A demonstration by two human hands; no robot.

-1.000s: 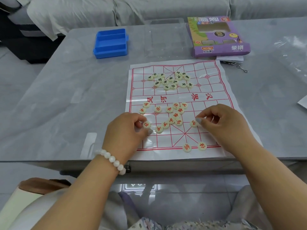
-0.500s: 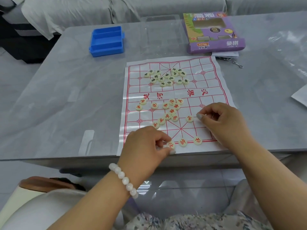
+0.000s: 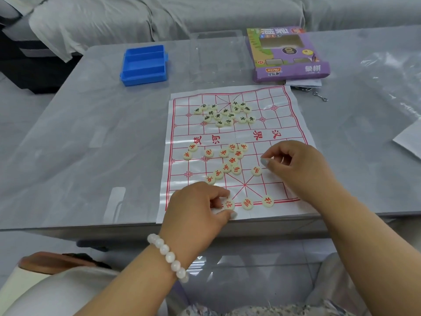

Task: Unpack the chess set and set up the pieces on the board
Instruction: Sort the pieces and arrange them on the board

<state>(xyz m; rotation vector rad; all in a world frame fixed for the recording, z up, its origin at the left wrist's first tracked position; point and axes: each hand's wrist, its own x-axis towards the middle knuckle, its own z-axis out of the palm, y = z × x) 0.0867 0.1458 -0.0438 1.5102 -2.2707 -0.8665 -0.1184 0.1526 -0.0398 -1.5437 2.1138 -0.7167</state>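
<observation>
Head view, left hand (image 3: 196, 206) pinching piece (image 3: 229, 204)

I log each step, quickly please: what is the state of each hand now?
Left hand: pinches a red-marked chess piece on the board's near edge.
Right hand: fingers curled, holds nothing visible.

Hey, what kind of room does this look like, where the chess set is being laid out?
Most likely a home living room: a grey cloth-covered sofa stands behind a low grey table, and a paper chess board lies on it.
</observation>
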